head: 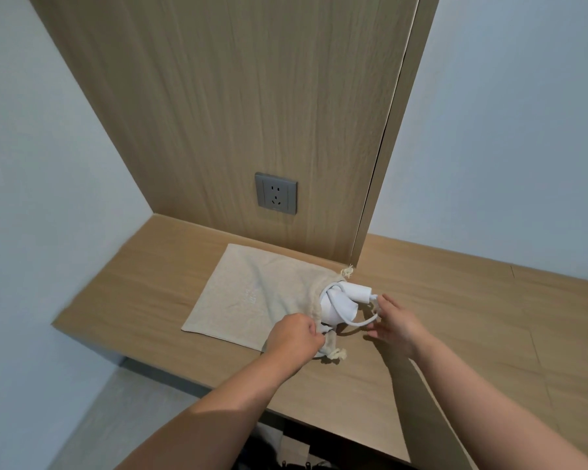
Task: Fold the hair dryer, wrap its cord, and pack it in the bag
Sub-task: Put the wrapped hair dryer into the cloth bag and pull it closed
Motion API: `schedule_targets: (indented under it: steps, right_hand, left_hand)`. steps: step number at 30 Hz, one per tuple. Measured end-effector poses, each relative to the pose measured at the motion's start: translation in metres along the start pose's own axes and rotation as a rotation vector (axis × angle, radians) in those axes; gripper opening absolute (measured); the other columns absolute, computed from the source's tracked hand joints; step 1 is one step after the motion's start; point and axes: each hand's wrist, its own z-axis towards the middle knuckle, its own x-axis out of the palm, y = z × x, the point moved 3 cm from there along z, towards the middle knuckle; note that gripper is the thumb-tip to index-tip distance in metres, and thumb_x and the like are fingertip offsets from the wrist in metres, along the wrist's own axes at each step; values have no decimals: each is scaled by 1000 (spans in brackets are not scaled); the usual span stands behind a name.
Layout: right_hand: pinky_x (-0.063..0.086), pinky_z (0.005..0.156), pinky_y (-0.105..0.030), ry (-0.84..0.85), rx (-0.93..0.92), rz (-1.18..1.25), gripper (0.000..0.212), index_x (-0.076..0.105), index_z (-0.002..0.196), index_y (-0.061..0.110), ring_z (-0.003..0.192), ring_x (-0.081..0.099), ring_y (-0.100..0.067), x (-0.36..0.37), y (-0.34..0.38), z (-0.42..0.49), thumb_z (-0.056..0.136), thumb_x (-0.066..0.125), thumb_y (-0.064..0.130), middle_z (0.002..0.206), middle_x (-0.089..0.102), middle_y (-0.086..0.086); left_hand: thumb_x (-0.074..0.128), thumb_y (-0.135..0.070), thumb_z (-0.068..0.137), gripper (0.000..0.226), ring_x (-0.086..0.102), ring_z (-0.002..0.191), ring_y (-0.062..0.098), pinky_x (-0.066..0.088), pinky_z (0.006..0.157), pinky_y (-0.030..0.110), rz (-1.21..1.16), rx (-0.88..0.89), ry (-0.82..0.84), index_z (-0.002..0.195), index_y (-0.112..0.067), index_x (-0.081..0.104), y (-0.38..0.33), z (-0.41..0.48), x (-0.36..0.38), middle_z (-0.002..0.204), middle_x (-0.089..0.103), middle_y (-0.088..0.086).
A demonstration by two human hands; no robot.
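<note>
Left hand [297,337] pinches the bag [252,296] mouth while your right hand [394,322] feeds the dryer [340,307] in.

Your left fingers are closed on the gathered fabric at the near side of the opening; your right hand is loosely open, fingertips on the cord [362,322] loop just beside the dryer's end. You look to be at the packing step: the folded dryer sits only partly in the mouth, its white body and one cord loop outside, and the bag lies flat on the counter [455,317] below the socket [276,197]. Next, tuck that loop in and push the dryer deeper, holding the mouth wide.
</note>
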Motion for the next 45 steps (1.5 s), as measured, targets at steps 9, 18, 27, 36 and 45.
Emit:
schedule_targets:
  steps: [9, 18, 27, 36, 45]
  right_hand:
    - [51, 44, -20, -89, -352, -215, 24, 51, 116, -3, 43, 62, -10, 27, 7, -4, 94, 42, -7, 69, 61, -17]
    - [49, 50, -27, -276, -232, 12, 21, 57, 103, 2, 54, 58, -20, 74, -2, 2, 89, 44, -6, 66, 60, -11]
    - [52, 79, -34, -177, -415, -764, 35, 56, 124, 3, 87, 61, -24, 48, 30, 16, 91, 45, -1, 106, 65, -14]
    - [31, 113, -35, 156, -557, -1293, 57, 40, 142, 17, 134, 39, -29, 77, 62, 32, 87, 53, 5, 146, 40, -12]
    - [43, 67, -29, 5, -624, -1298, 27, 68, 93, 5, 87, 62, -32, 76, 52, 29, 85, 42, 1, 95, 70, -15]
  left_hand:
    - [52, -24, 90, 20, 46, 96, 15, 44, 78, 27, 101, 234, -278, 80, -8, 61, -10, 1, -22, 96, 46, 1]
    - [54, -28, 92, 16, 45, 91, 8, 49, 79, 20, 137, 348, -227, 91, -16, 65, -13, -1, -26, 98, 44, -8]
    - [49, -26, 89, 17, 44, 91, 14, 41, 74, 27, 197, 204, -191, 80, -15, 58, 7, 7, -33, 90, 42, -2]
    - [42, -70, 84, 57, 56, 76, 17, 41, 63, 29, 424, -68, -48, 88, -17, 62, -5, 7, -23, 84, 62, 1]
    - [58, -29, 87, 27, 63, 101, 24, 47, 75, 30, 254, -196, 155, 111, -16, 63, 13, 1, -5, 111, 67, 4]
